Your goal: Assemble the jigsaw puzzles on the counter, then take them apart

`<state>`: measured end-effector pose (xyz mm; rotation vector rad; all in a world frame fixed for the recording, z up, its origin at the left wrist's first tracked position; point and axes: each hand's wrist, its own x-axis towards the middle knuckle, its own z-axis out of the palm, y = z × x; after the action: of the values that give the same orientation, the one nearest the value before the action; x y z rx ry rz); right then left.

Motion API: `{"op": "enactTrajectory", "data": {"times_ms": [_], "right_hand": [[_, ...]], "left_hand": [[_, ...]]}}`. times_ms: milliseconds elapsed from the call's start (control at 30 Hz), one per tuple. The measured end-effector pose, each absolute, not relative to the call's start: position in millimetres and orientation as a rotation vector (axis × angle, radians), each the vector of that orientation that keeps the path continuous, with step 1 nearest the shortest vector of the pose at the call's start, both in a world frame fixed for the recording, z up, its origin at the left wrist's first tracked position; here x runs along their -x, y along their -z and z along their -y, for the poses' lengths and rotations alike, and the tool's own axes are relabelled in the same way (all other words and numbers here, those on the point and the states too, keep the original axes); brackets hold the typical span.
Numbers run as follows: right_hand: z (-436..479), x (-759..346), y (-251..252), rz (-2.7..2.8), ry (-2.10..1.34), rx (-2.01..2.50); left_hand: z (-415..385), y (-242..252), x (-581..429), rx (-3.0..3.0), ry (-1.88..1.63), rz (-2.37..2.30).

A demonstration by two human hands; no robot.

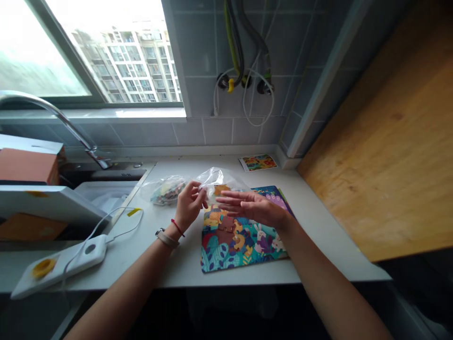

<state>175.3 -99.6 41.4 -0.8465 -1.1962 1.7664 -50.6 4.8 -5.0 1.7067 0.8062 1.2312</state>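
Observation:
A colourful jigsaw puzzle board (233, 245) with animals and leaves lies on the white counter (311, 222), with loose brown pieces heaped on its upper part. My left hand (189, 204) pinches the edge of a clear plastic bag (215, 178) just above the board. My right hand (253, 208) hovers flat over the board, fingers stretched out to the left, holding nothing. A second clear bag of puzzle pieces (165, 190) lies left of my left hand.
A small picture card (258, 162) lies at the counter's back by the tiled wall. A sink with a curved tap (53, 115) is at the left. A white device with a cable (60, 264) sits at the front left. A wooden panel (389, 141) rises at the right.

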Motion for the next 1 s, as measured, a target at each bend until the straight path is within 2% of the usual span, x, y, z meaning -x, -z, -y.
{"op": "enactTrajectory", "data": {"times_ms": [100,233,333,533,700,900,1000], "right_hand": [[93,-168,-35,1.526,-1.595,1.111],[82,-149,-29,2.022,-0.927,1.564],[74,-139,-32,2.249,-0.710,1.765],[66,-138,-45,2.205,-0.748,1.798],[70,-143,-62,1.759,-1.099,1.692],[54,-133,-71,1.099,-1.002,1.639],[57,-126,-76,1.148,-0.999,1.667]], "left_hand": [[-11,9,52,-1.558,-1.224,-0.776],[-13,11,51,-1.554,-1.184,-0.698],[-11,12,52,-1.535,-1.166,-0.639],[-13,8,54,-1.483,-1.188,-0.586],[-16,8,55,-1.572,-1.252,-0.625],[-15,12,55,-1.776,-1.302,-0.647],[-15,11,56,-1.766,-1.302,-0.654]]}}
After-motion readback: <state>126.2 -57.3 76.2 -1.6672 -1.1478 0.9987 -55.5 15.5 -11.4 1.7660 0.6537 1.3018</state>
